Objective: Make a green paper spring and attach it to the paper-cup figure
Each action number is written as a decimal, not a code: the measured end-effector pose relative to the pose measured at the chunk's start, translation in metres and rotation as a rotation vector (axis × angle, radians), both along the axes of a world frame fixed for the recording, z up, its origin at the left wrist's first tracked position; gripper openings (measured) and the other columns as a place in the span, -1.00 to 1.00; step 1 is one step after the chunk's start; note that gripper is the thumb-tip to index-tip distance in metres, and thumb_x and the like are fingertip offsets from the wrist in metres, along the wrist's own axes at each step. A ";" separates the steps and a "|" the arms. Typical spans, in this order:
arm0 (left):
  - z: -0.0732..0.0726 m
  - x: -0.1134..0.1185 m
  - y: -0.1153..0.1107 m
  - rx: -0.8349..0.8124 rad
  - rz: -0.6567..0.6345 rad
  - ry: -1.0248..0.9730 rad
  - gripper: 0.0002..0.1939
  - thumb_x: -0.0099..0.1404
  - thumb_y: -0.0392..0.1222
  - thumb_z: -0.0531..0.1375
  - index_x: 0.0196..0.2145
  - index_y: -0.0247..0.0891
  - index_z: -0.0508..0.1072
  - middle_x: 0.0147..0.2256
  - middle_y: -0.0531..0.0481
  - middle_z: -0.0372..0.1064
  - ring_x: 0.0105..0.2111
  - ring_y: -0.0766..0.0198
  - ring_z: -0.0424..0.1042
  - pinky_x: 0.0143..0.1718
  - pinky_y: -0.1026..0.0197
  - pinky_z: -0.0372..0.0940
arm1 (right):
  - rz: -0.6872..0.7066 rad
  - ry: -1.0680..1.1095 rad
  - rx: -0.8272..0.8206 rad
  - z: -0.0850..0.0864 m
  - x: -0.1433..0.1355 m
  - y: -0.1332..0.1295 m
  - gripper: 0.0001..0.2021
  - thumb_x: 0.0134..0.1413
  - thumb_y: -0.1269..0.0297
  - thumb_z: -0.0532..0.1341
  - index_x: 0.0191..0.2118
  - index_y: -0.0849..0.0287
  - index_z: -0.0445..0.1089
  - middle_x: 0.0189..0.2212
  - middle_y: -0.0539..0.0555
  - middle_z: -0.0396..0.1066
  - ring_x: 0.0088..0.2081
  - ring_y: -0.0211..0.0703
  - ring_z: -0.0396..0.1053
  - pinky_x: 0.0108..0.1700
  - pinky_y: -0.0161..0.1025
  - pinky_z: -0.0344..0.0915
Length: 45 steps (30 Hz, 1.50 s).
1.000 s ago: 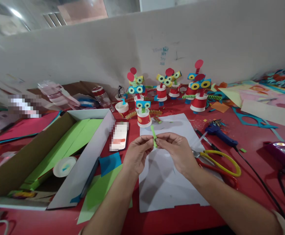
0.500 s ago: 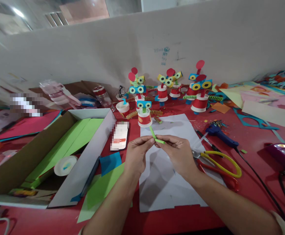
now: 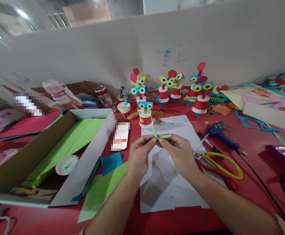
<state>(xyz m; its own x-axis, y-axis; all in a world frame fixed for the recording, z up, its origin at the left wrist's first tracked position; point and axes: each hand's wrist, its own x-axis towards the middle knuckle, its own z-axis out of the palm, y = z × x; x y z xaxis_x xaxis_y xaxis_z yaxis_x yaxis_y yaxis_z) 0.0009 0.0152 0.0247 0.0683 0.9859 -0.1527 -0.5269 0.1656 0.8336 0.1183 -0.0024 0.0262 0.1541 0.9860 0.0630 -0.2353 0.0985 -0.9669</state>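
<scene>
Narrow green paper [image 3: 155, 132], V-shaped, in the pinch of left hand [image 3: 139, 152] and right hand [image 3: 178, 152]

Dim, greyish indoor light; a ceiling lamp [image 3: 22, 13] glares far up and left of the left hand [image 3: 139, 155]. Soft shadows cross the white sheet [image 3: 162, 195] below it and the right hand [image 3: 180, 153]. Leftward, a phone [image 3: 124, 133] is partly pixelated; outer edges stretch.
</scene>
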 end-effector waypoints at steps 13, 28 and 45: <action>-0.001 -0.008 0.006 -0.057 -0.016 -0.079 -0.77 -0.18 -0.25 0.47 -0.52 -0.26 0.52 -0.45 0.07 0.47 -0.39 0.38 0.42 -0.16 0.25 0.29 | -0.020 -0.186 0.039 0.006 0.004 -0.003 -0.90 -0.03 0.25 0.29 -0.35 0.13 0.44 -0.43 -0.02 0.45 -0.41 -0.21 0.41 -0.32 -0.25 0.36; -0.001 -0.001 -0.002 -0.071 -0.173 -0.092 -0.78 -0.14 -0.25 0.45 -0.55 -0.31 0.48 -0.52 0.05 0.41 -0.44 0.37 0.38 -0.28 0.30 0.26 | -0.025 -0.470 0.346 0.003 0.004 -0.004 -0.91 0.09 0.30 0.27 -0.24 0.07 0.47 -0.26 0.06 0.45 -0.17 -0.09 0.39 -0.10 -0.13 0.33; -0.002 0.003 -0.002 -0.240 -0.071 -0.258 -0.73 -0.26 -0.31 0.47 -0.53 -0.26 0.51 -0.43 0.07 0.45 -0.37 0.36 0.38 -0.17 0.25 0.26 | -0.041 -0.380 0.234 0.000 0.003 -0.001 -0.91 0.03 0.28 0.30 -0.30 0.03 0.54 -0.29 0.04 0.49 -0.24 -0.11 0.43 -0.19 -0.21 0.37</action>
